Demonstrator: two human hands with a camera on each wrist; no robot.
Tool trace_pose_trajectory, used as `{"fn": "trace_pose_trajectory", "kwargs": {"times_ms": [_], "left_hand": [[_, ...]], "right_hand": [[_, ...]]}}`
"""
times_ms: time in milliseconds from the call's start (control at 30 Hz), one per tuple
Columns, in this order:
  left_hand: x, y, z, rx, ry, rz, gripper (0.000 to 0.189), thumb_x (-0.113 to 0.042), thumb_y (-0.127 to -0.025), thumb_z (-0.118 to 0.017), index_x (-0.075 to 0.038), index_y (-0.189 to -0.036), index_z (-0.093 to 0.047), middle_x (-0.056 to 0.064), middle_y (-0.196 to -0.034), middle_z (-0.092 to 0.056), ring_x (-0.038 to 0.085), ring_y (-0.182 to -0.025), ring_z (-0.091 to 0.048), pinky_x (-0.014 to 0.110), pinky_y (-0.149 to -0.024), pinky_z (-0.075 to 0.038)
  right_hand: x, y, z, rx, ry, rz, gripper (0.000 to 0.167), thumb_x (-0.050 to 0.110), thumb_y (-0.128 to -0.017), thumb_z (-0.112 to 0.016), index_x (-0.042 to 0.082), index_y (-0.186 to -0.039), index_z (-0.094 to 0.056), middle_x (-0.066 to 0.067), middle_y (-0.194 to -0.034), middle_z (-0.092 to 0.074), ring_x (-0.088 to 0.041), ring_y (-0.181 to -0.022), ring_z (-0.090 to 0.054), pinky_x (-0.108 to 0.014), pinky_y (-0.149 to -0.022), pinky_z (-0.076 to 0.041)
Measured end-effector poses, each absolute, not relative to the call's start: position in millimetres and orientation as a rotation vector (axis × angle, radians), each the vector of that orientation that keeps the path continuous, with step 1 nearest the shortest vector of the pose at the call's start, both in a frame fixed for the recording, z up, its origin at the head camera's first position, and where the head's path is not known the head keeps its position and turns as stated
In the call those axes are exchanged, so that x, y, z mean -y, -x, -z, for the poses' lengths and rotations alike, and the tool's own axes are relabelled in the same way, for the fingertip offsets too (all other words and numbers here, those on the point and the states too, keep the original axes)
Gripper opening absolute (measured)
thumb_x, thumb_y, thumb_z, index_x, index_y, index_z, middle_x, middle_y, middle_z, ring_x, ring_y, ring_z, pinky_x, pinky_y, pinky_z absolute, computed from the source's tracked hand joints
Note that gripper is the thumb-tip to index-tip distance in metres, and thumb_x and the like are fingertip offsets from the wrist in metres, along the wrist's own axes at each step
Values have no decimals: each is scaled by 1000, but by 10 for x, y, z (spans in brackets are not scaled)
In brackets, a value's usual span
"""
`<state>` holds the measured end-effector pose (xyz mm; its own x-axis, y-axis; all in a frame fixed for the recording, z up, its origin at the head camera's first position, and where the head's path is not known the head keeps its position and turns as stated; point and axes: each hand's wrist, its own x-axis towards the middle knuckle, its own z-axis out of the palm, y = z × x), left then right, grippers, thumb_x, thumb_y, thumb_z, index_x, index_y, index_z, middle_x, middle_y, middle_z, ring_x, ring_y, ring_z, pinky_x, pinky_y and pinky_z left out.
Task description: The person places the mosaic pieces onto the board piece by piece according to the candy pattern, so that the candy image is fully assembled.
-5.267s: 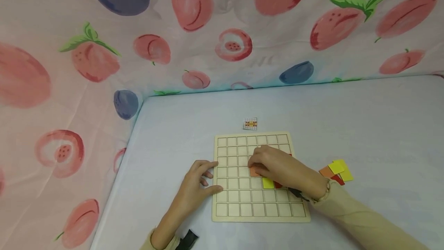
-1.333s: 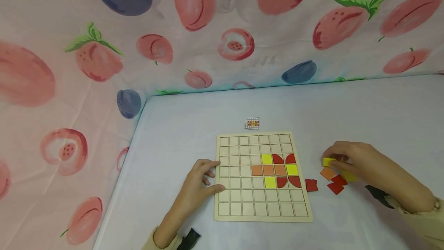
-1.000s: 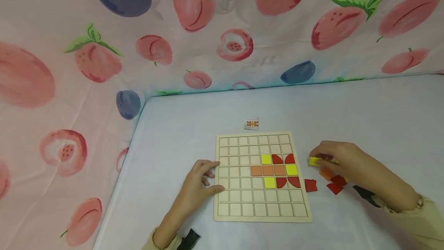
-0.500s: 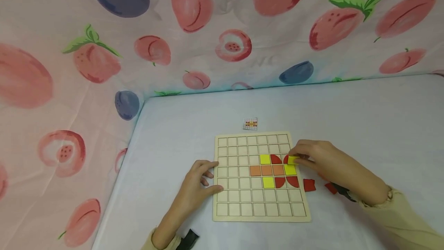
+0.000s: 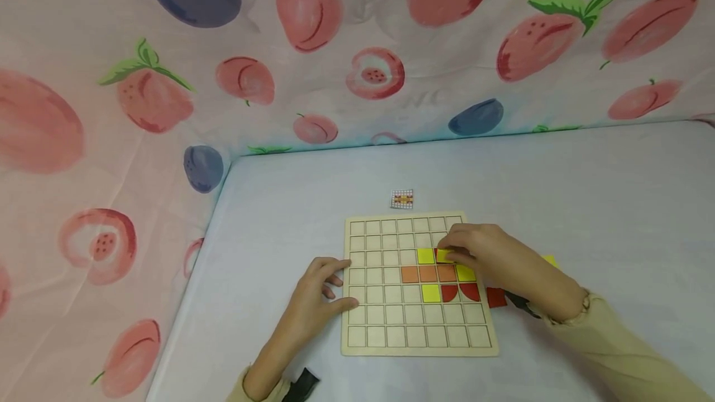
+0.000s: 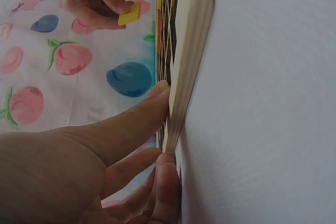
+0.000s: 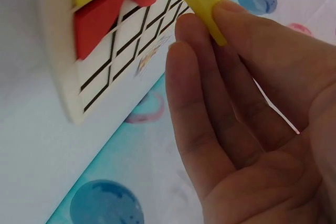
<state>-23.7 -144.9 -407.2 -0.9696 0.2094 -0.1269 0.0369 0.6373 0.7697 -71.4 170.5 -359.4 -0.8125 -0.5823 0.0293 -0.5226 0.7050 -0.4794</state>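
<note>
My right hand [image 5: 491, 256] pinches a yellow square tile [image 5: 444, 256] between thumb and fingers, held over the right half of the pale wooden grid board [image 5: 386, 317]. In the right wrist view this yellow tile [image 7: 203, 4] is tilted, away from the board's face. My left hand [image 5: 317, 295] rests at the board's left edge, thumb and index fingertip touching the rim. On the board lie a row of orange square tiles [image 5: 428, 274], yellow square tiles [image 5: 431, 293] and red curved tiles [image 5: 470, 292]. The right hand covers part of the upper red ones.
A small printed pattern card [image 5: 402, 198] lies beyond the board's far edge. Loose red tiles [image 5: 496, 297] are right of the board, and a yellow tile [image 5: 550, 260] peeks out behind the right forearm. A fruit-print cloth [image 5: 313, 79] stands behind and at the left.
The right hand placed orange and other tiles earlier, then picked up a yellow tile from the pile at right and carried it left over the board. The left hand stays at the edge.
</note>
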Motion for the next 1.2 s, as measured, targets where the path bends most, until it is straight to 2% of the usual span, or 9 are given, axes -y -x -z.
{"fn": "trace_pose_trajectory", "kwargs": {"times_ms": [533,867,1067,1200], "left_hand": [[1455,248,4068,-2659,-202,-1243,64,-10,-73,-87,-9,-131,-62,7,-126,-54,13,-82,-54,22,-71,-51],[1453,256,4078,-2659,-200,-1247,64,-9,-73,-88,-9,-131,-62,6,-127,-54,13,-84,-54,22,-72,-51],[1451,249,4084,-2661,-208,-1244,64,-9,-72,-88,-8,-131,-62,8,-127,-54,13,-84,-55,22,-71,-51],[1447,246,4079,-2658,-204,-1250,64,-9,-72,-88,-8,-131,-62,7,-126,-54,13,-85,-54,22,-72,-51]], "right_hand": [[-1401,829,3635,-2762,976,735,11,9,-90,-73,10,-100,-76,1,-96,-70,-13,-88,-65,-33,-80,-58],[-1250,911,3709,-2740,1017,755,7,7,-91,-70,12,-95,-75,3,-91,-69,-10,-83,-63,-32,-79,-56],[-1214,932,3749,-2702,1051,738,11,3,-91,-68,11,-93,-75,2,-90,-70,-9,-81,-62,-28,-74,-54],[-1199,946,3772,-2690,1089,716,14,0,-90,-68,12,-89,-74,5,-84,-67,-7,-76,-58,-24,-69,-51]]}}
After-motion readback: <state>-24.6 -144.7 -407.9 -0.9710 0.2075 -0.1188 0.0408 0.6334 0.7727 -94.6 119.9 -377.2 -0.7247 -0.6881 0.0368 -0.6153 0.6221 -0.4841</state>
